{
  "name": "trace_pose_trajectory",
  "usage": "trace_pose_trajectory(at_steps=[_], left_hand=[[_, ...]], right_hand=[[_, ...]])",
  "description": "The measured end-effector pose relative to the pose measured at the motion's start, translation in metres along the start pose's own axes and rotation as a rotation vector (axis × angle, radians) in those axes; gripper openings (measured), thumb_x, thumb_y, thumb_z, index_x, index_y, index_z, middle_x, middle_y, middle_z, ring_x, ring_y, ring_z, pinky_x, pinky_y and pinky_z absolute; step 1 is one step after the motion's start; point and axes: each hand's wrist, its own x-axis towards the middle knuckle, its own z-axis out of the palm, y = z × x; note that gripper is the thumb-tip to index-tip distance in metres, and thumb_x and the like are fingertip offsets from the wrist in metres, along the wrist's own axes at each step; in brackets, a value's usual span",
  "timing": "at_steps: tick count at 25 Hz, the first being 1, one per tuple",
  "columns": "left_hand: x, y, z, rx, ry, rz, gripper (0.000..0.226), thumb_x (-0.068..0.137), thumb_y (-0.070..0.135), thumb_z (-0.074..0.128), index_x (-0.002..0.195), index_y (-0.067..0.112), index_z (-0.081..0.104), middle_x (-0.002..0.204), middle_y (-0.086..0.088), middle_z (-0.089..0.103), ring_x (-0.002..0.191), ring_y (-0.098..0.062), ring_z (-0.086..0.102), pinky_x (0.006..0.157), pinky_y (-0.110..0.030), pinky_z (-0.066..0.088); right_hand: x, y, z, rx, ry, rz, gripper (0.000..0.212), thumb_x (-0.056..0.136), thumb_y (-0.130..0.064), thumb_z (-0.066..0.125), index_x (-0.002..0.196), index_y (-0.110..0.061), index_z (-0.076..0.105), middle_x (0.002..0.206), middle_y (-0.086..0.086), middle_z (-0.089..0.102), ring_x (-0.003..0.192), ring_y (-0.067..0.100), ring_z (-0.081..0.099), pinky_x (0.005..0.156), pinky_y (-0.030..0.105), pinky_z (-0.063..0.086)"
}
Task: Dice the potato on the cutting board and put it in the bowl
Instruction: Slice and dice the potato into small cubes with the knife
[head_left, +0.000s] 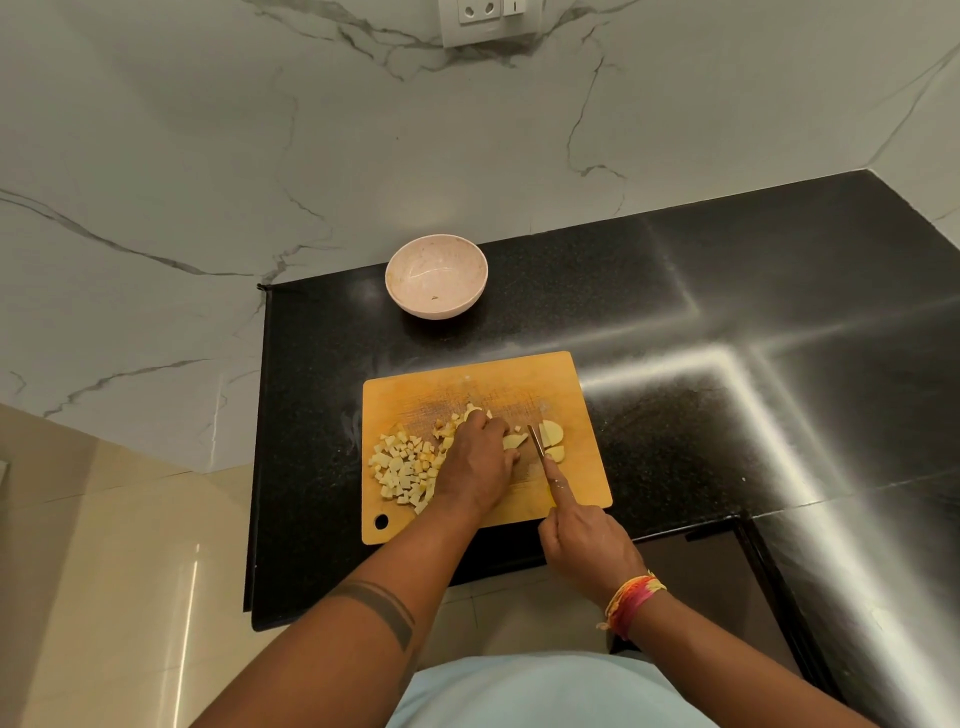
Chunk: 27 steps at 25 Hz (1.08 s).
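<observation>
Potato slices (550, 440), pale and flat, lie on the orange wooden cutting board (582, 488) just right of the thin silver knife (537, 441) gripped by the right hand (587, 545), while the left hand (480, 457) presses down another pale piece (514, 441), small cubes (405, 470) sit left, and the pink round bowl (436, 275) waits far behind.

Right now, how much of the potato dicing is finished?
Roughly half, it seems. A pile of potato cubes sits on the cutting board. The left hand steadies potato slices while the right hand cuts with a knife. The pink bowl holds almost nothing yet.
</observation>
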Motion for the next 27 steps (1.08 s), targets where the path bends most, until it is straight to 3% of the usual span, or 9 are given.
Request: trace_pose_trajectory(at_steps=[7,16,27], left_hand=[[0.005,0.002,-0.001,-0.031,-0.005,0.013,0.034,0.100,0.022,0.060,0.132,0.016,0.060,0.126,-0.002,0.049,0.120,-0.022,0.051,0.098,-0.035,0.047],[0.011,-0.002,-0.005,0.014,-0.013,0.064,0.027,0.100,0.017,0.057,0.126,0.014,0.064,0.120,-0.003,0.054,0.118,-0.023,0.050,0.097,-0.039,0.048],[0.008,-0.005,-0.004,0.036,0.032,0.040,0.027,0.103,0.026,0.051,0.125,0.016,0.063,0.123,-0.004,0.055,0.118,-0.024,0.047,0.097,-0.035,0.044]], right_hand=[[-0.009,-0.003,0.005,-0.003,-0.027,-0.070,0.088,0.099,-0.028,0.041,0.156,-0.039,-0.026,0.064,-0.004,0.056,0.053,0.019,0.055,0.053,0.041,0.047],[0.002,-0.013,0.000,-0.005,0.008,-0.058,0.080,0.100,-0.028,0.040,0.161,-0.033,-0.011,0.062,-0.002,0.055,0.052,0.018,0.053,0.052,0.039,0.045],[0.020,-0.019,0.005,-0.103,-0.031,-0.091,0.079,0.100,-0.029,0.038,0.161,-0.029,-0.013,0.073,0.004,0.060,0.061,0.027,0.060,0.059,0.040,0.051]])
